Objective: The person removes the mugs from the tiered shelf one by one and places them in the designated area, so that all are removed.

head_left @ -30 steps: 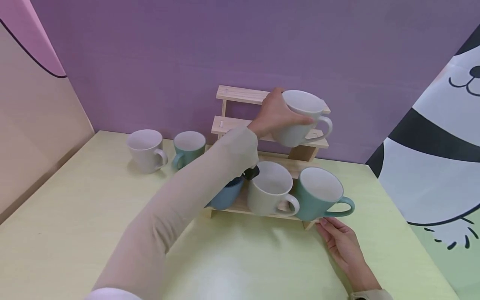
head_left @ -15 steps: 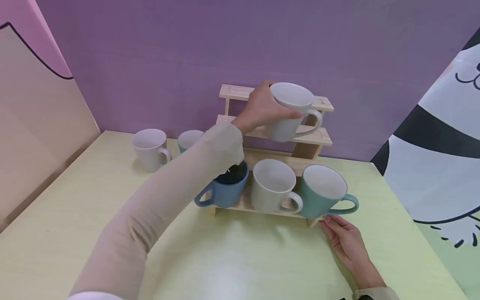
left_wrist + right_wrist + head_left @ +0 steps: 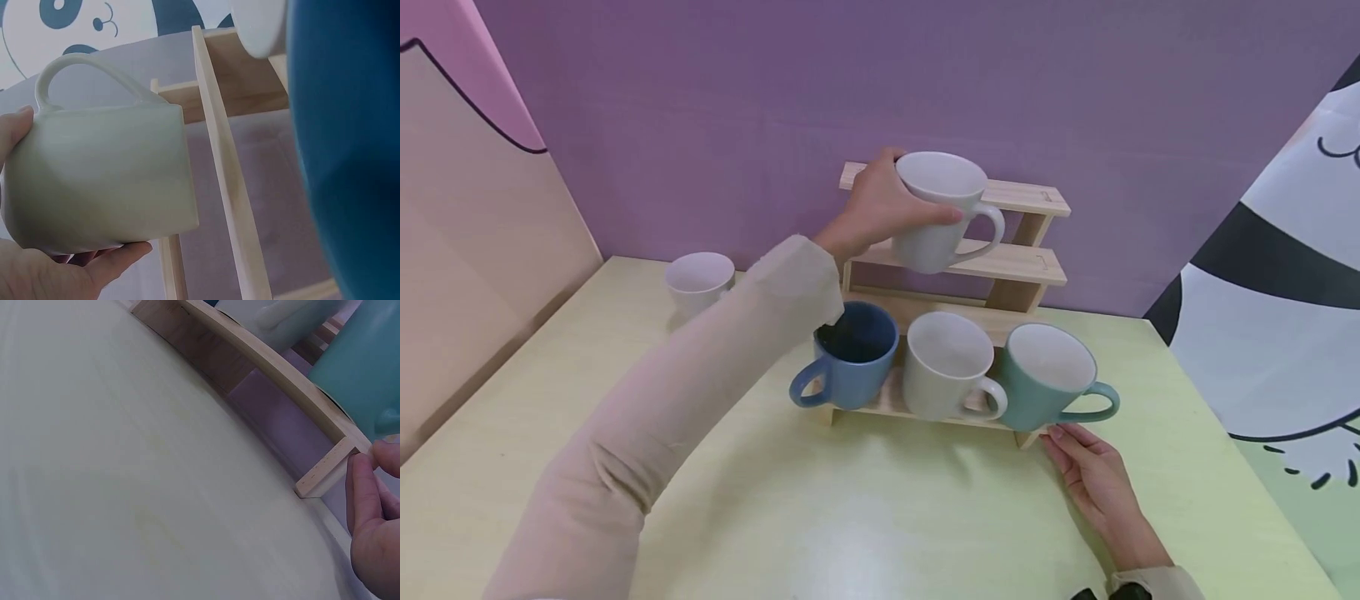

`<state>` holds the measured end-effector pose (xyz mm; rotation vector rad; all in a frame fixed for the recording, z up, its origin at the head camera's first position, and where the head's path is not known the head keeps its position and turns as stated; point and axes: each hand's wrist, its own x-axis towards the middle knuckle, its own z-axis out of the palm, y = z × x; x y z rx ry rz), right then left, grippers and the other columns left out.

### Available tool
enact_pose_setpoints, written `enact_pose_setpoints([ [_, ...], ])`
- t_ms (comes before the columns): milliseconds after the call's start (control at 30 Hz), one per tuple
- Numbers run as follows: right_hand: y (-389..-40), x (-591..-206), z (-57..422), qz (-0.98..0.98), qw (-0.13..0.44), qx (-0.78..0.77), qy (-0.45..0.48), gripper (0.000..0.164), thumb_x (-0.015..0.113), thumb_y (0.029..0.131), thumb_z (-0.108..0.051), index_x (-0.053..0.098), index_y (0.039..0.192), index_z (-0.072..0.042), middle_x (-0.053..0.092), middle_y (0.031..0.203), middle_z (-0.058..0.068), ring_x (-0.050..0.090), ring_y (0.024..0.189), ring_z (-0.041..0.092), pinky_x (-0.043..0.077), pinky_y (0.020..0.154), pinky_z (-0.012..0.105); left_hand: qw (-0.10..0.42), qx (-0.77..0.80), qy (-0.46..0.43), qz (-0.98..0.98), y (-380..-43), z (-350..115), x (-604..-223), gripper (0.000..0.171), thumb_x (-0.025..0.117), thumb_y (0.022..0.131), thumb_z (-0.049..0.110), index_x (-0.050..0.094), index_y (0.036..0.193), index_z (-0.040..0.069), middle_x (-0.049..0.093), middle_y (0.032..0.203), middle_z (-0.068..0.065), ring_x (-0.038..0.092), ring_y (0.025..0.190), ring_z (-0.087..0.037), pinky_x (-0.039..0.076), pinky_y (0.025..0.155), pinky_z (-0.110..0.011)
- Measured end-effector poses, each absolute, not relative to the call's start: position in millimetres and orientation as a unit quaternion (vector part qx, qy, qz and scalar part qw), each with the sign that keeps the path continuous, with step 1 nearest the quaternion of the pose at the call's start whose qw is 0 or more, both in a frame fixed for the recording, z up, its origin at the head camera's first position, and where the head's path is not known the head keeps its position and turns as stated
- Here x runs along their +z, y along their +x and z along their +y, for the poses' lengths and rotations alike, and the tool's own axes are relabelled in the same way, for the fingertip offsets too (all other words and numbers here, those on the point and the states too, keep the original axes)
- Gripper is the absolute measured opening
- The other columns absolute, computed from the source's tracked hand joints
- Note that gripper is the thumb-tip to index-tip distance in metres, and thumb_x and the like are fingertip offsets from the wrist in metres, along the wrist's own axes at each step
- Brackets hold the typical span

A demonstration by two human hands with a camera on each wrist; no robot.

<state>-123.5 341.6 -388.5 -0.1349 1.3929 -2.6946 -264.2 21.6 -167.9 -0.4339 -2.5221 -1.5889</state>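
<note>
My left hand [image 3: 887,202] grips a white mug [image 3: 936,225] round its side, thumb in front, with the handle pointing right. The mug is in front of the upper tiers of a wooden stepped rack [image 3: 1026,197]. In the left wrist view the held mug [image 3: 106,175] lies across the fingers, and its base looks apart from the rack boards. My right hand [image 3: 1093,479] pinches the right end of the rack's lowest board, also seen in the right wrist view [image 3: 375,512]. On that low tier stand a blue mug [image 3: 857,367], a white mug [image 3: 943,367] and a teal mug [image 3: 1045,379].
Another white mug [image 3: 698,279] stands on the pale table [image 3: 850,508] at the back left, partly behind my left sleeve [image 3: 685,400]. A purple wall [image 3: 760,100] rises close behind the rack.
My left hand has carried the white mug leftward along the upper tiers. The left sleeve now hides the teal mug at the back left. My right hand keeps its hold on the rack.
</note>
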Motion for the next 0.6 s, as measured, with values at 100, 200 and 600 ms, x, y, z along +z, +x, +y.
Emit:
enact_pose_setpoints([
  [100,-122.8,-389.0,341.8,0.455,0.053,-0.888,-0.042,0.031,0.045,0.096,0.007,0.073,0.103,-0.004,0.073,0.101,0.006,0.070,0.095,0.014,0.053,0.085,0.023,0.065,-0.535,-0.140,-0.831,-262.8,13.3,-168.3,0.094,0.086,0.065,0.039,0.036,0.138,0.010,0.052,0.130,-0.005,0.055,0.111,-0.017,0.050,0.091,-0.031],
  [200,-121.9,-389.6,342.0,0.450,0.051,-0.890,-0.045,0.031,0.044,0.096,0.008,0.073,0.102,-0.003,0.073,0.100,0.006,0.070,0.095,0.014,0.053,0.085,0.023,0.068,-0.541,-0.136,-0.827,-261.6,6.3,-167.8,0.092,0.086,0.065,0.036,0.036,0.137,0.009,0.051,0.130,-0.005,0.055,0.111,-0.017,0.050,0.091,-0.031],
  [600,-118.0,-389.2,342.9,0.448,0.056,-0.891,-0.054,0.031,0.043,0.097,0.007,0.072,0.104,-0.003,0.073,0.102,0.007,0.069,0.096,0.014,0.053,0.086,0.023,0.077,-0.540,-0.111,-0.830,-254.0,-18.5,-167.6,0.089,0.085,0.067,0.035,0.036,0.137,0.009,0.051,0.132,-0.005,0.055,0.112,-0.017,0.050,0.092,-0.029],
])
